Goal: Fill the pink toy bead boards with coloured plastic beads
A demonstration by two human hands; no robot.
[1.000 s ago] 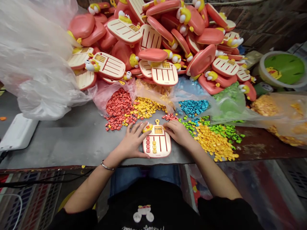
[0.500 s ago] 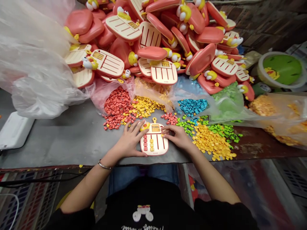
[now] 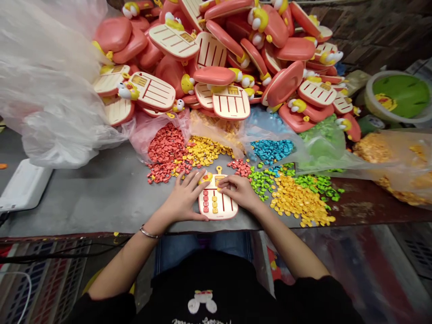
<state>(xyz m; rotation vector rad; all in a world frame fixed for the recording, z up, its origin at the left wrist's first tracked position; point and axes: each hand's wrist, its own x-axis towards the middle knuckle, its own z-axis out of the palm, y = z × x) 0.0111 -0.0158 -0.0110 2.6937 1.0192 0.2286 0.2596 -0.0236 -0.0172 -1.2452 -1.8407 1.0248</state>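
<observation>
A cream slotted toy board [image 3: 221, 211] with a pink rim lies flat on the table in front of me. Red pieces [image 3: 205, 198] fill its left slot, and yellow pieces [image 3: 215, 204] sit in the slot beside it. My left hand [image 3: 180, 198] grips the board along its left side, thumb at the lower edge and fingers spread by the yellow duck-like head [image 3: 205, 178]. Over the board's upper middle, my right hand [image 3: 241, 191] is closed in a pinch on a small yellow piece [image 3: 218, 189], mostly hidden by the fingertips.
Behind rises a big pile of similar boards [image 3: 231, 102]. Loose red [image 3: 165, 146], yellow [image 3: 205, 150], blue [image 3: 272, 150] and green pieces [image 3: 261, 182] spill from plastic bags. More yellow pieces [image 3: 299, 200] lie right. A white box [image 3: 25, 184] and a tub [image 3: 371, 96] flank the table.
My right hand has moved left across the board, from its right edge to near the yellow pieces' slot. My left hand keeps its hold on the board.
</observation>
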